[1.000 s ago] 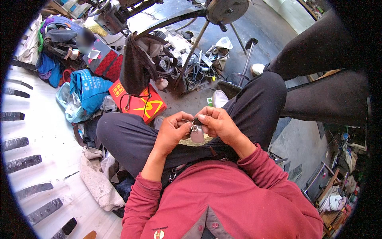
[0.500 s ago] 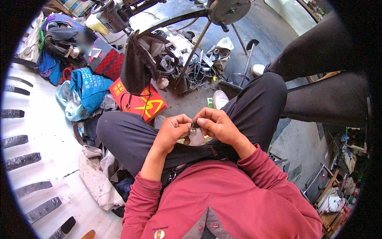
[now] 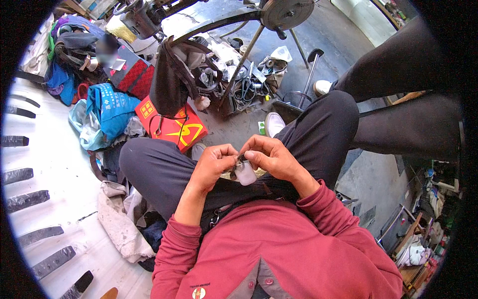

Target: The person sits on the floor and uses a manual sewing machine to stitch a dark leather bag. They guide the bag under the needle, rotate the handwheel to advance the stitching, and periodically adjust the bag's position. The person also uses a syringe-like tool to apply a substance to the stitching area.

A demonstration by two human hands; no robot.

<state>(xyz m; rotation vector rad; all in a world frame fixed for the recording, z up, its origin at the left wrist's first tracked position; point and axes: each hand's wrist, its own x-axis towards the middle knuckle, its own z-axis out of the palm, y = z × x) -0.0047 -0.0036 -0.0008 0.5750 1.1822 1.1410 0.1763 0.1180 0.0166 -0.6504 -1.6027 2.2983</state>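
- In the head view, my left hand (image 3: 217, 163) was at the middle of the frame, its fingers curled in and its thumb and fingertips pinched at a keyring (image 3: 238, 163).
- My right hand (image 3: 274, 158) was just beside it, the thumb and index finger closed on a small black piece (image 3: 242, 157) at the keyring's top.
- A pale rounded fob (image 3: 246, 175) hung from the keyring, just below my fingertips and above my lap.
- My dark trousers (image 3: 157, 167) spread to either side of my hands.
- Left of centre, a red box (image 3: 172, 135) with yellow marks was beyond my knee, near a blue bag (image 3: 113, 112).
- At the right, another person's dark-trousered legs (image 3: 406, 122) reached in; a metal wheel (image 3: 286, 16) stood at the top edge.
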